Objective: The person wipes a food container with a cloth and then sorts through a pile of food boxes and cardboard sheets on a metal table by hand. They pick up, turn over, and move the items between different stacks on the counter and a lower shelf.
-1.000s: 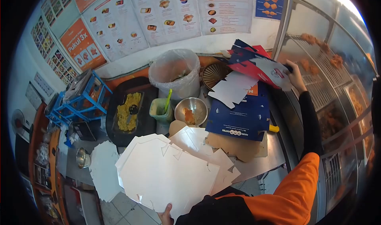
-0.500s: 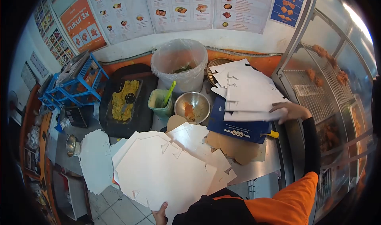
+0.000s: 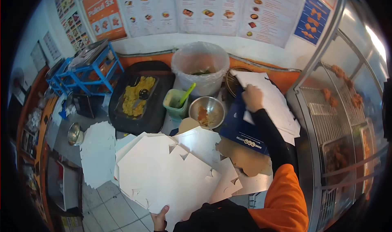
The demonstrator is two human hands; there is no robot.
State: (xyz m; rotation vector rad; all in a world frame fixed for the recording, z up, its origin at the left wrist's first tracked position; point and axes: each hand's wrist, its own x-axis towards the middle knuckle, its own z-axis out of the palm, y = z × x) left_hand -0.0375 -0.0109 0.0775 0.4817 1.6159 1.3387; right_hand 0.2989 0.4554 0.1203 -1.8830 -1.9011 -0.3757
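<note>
My left hand (image 3: 160, 219) grips the bottom edge of a fanned pile of flat white cardboard box blanks (image 3: 163, 170), thumb on top. These blanks have cut notches and lie across the front of the counter. Farther back, my right hand (image 3: 253, 98) has its fingers curled at the left edge of a second stack of white box blanks (image 3: 275, 103). Its fingertips are partly hidden. Beneath that stack lies a dark blue printed cardboard box (image 3: 239, 130). Brown cardboard pieces (image 3: 241, 156) lie in front of it.
Behind the blanks stand a steel bowl (image 3: 216, 111), a green tub (image 3: 175, 109) with a green-handled utensil and a plastic-lined bucket (image 3: 200, 64). A black tray (image 3: 118, 109) of yellow-green food is left. At right is a display case (image 3: 314, 150) with fried chicken.
My right hand has moved from the right edge of the back stack to its left edge, and its fingers have curled. My left hand still holds the front pile. The view has shifted.
</note>
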